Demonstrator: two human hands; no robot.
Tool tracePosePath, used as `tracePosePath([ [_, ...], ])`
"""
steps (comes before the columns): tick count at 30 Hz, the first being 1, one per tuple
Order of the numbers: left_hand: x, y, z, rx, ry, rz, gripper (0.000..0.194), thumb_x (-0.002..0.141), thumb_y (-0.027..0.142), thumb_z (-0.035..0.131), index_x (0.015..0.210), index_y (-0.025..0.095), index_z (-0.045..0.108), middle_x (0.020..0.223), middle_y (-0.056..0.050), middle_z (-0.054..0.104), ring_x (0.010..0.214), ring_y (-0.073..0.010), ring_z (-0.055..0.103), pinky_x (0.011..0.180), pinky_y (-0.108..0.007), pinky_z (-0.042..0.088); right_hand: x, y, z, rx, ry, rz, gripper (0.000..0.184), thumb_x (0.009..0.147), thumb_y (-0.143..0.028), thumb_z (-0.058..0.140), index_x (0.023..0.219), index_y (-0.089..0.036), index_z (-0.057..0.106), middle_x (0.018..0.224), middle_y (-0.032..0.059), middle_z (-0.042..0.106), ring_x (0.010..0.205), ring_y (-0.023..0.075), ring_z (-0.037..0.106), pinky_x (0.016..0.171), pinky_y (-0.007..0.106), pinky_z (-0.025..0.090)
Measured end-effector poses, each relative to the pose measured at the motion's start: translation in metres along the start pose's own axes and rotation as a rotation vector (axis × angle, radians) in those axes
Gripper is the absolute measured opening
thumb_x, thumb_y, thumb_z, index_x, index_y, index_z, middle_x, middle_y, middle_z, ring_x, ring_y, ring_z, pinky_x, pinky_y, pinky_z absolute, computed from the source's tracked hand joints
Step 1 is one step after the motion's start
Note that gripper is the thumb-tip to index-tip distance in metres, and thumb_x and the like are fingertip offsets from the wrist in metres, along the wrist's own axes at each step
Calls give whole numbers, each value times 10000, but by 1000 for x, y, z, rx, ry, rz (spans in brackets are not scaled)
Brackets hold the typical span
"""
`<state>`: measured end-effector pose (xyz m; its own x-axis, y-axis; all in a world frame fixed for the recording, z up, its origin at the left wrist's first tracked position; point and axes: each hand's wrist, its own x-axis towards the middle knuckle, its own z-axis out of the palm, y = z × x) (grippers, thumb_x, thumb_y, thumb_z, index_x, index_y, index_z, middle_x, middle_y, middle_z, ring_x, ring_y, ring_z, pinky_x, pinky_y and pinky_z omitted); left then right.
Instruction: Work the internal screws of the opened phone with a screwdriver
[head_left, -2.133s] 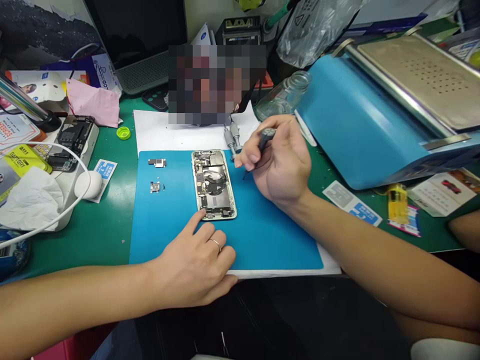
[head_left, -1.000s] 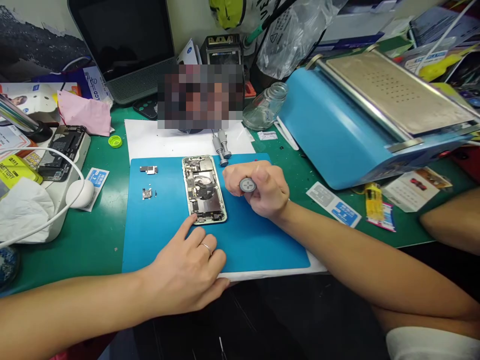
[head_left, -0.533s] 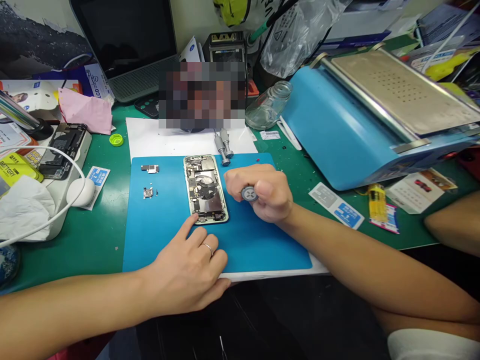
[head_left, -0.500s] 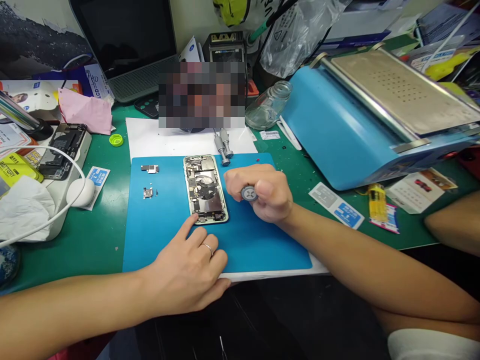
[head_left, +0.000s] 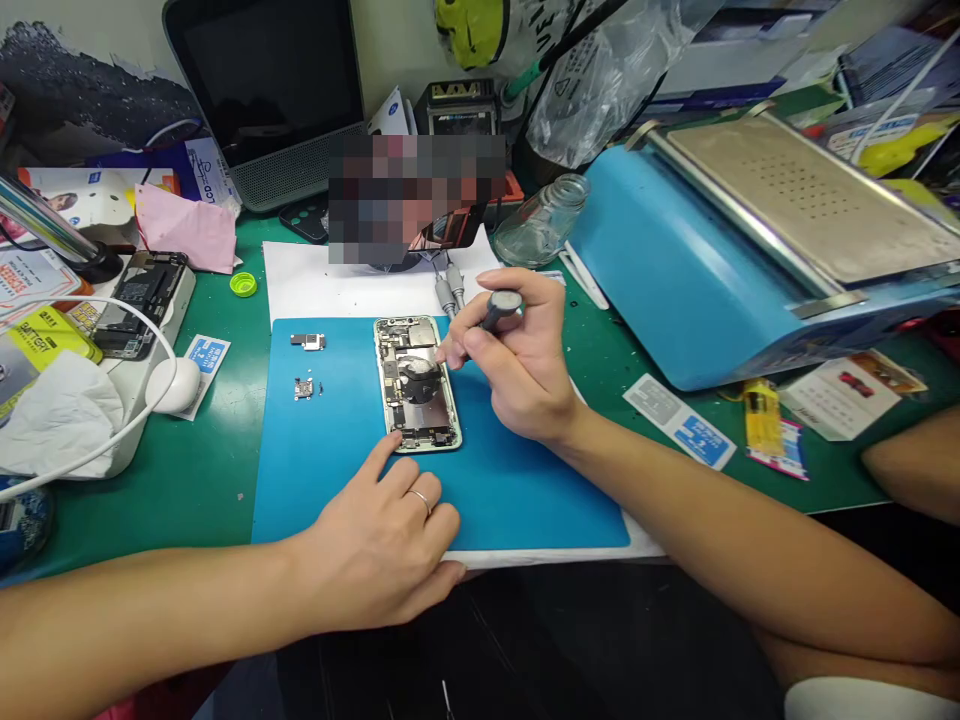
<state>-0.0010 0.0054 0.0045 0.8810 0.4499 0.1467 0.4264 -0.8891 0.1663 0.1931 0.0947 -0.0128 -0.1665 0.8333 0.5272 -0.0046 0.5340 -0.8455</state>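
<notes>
Opened, pale-framed rectangular phone [head_left: 412, 412]: here it lies, flat and face up with its inner boards showing, on the smooth blue rectangular mat [head_left: 330, 475], its long sides running away from the person.
Step in hand: fine driver work on the inside of the phone, I judge, with one hand steadying and the other aiming.
Next touch: it calls, by my reading, for the tip to meet its spot squarely and lightly, the frame held firm so nothing skids.
Bare left hand [head_left: 394, 530]: palm down, index finger reaching out, its tip on the phone's lower left corner; the other fingers curl loosely and grasp nothing, a thin silver-coloured ring [head_left: 421, 500] on one of them.
Bare right hand [head_left: 531, 365]: up at the phone's right edge, wrist raised, forearm slanting in from the lower right; the fingers pinch the tool, and whether they brush the frame I cannot tell.
Slim grey cylindrical screwdriver [head_left: 501, 308]: gripped in those fingers, leaning, round cap upward; its tip is hidden.
Flat silver-and-dark metal piece [head_left: 308, 342]: left of the phone on the mat, well apart from both hands.
Small squarish metal part [head_left: 303, 387]: just nearer the person, tiny bits beside it.
</notes>
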Motion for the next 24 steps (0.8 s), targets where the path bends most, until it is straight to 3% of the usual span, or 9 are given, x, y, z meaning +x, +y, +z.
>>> tracePosePath([
  [10, 0, -1, -1, -9, -9, 2, 289, 942, 463, 538, 849, 189, 542, 830, -41, 542, 829, -229, 524, 1097, -541, 352, 1, 5, -3, 18, 51, 7, 253, 958, -315, 560, 1165, -331, 415, 783, -46, 532, 670, 135, 568, 720, 355, 582],
  [15, 0, -1, -1, -5, -11, -1, 288, 941, 461, 534, 847, 189, 538, 828, -41, 542, 827, -233, 522, 1092, -538, 358, -3, 12, -11, -49, 1, -51, 217, 978, -261, 513, 1178, -326, 460, 795, -25, 547, 704, 146, 586, 721, 353, 567],
  [21, 0, 0, 0, 1, -18, 0, 293, 939, 469, 542, 857, 188, 544, 833, -45, 551, 834, -233, 534, 1101, -542, 350, -3, 4, -29, -389, -124, -102, 497, 870, -202, 653, 1323, -301, 476, 1083, 34, 648, 906, 180, 635, 809, 359, 584],
  [24, -1, 0, 0, -1, -20, 7, 288, 939, 464, 539, 860, 187, 544, 841, -48, 557, 829, -231, 539, 1114, -550, 337, -2, -4, -34, -522, -149, -45, 588, 875, -180, 648, 1406, -309, 433, 1056, 31, 695, 840, 180, 667, 694, 326, 596],
])
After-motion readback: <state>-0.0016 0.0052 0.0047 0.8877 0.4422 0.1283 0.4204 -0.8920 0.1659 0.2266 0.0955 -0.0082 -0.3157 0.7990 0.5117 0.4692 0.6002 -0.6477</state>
